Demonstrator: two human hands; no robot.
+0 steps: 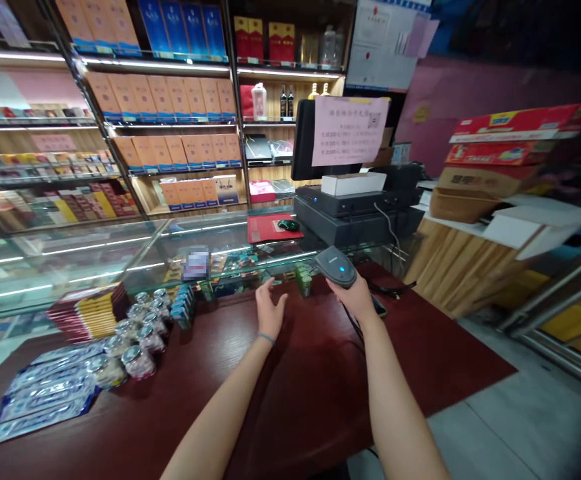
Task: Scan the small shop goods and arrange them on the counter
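My right hand (358,299) grips a grey handheld barcode scanner (337,265) with a blue light on top; its cable runs down toward the counter. My left hand (269,311) hovers open over the dark red wooden counter (290,373), fingers apart, holding nothing, just in front of small green packs (303,279) at the foot of the glass display case (120,257). A thin band circles my left wrist.
Small lidded jars (140,333), blue wrapped packs (45,393) and stacked red-yellow packs (93,312) lie on the counter's left. Behind stand a monitor with a pink notice (349,130), a black register unit (355,213), a mouse (287,225), shelves of boxed goods and cardboard cartons (490,180) at right.
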